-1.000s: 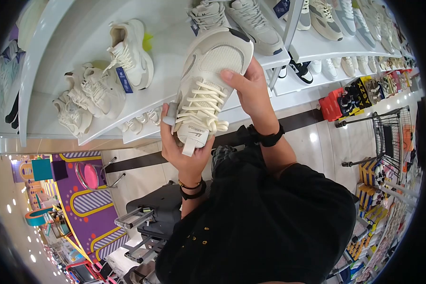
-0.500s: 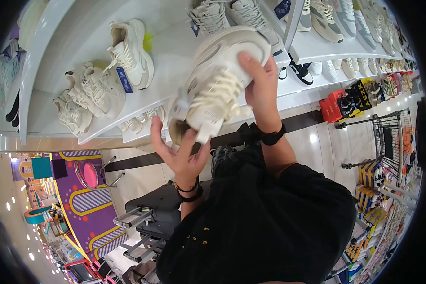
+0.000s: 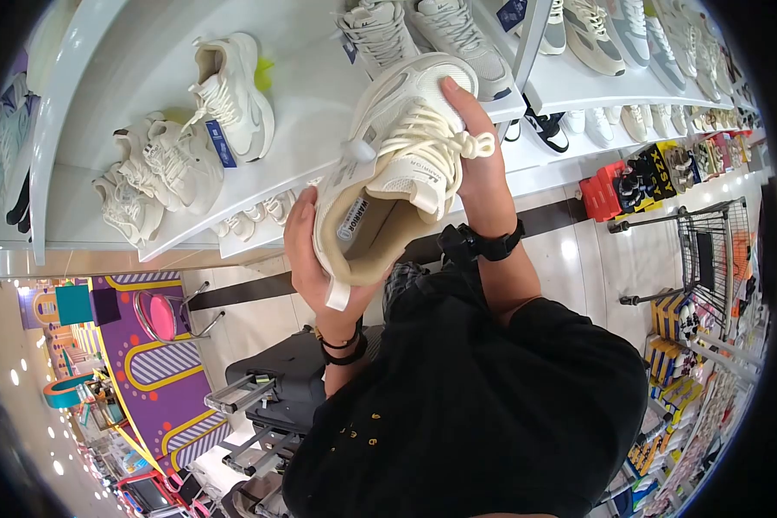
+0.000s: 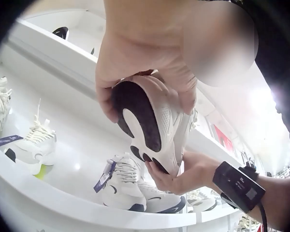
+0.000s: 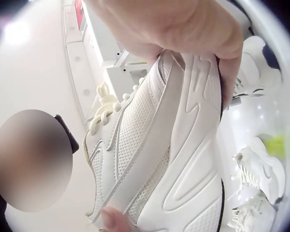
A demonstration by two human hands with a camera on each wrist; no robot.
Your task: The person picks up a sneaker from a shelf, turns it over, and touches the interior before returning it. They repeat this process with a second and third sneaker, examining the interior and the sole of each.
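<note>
Both hands hold one cream sneaker (image 3: 388, 164) up in front of the white shelves. My left hand (image 3: 312, 259) cups its heel from below, fingers curled round the back. At the toe end, my right hand (image 3: 479, 164) grips it, thumb over the laces. The shoe is tilted so its opening and tongue label face the head camera. The left wrist view shows the black and white sole (image 4: 145, 125) between the two hands. In the right wrist view the sneaker's mesh side (image 5: 169, 164) fills the frame.
White shelves (image 3: 293, 95) carry several pale sneakers (image 3: 229, 95) with blue tags. More shoes line the shelves (image 3: 630, 82) to the right. A wire shopping trolley (image 3: 708, 250) stands on the right, a dark trolley (image 3: 276, 380) below my hands.
The sneaker was turned over from laces-up to opening-up. My left hand let go briefly half a second ago, then took hold of the heel again.
</note>
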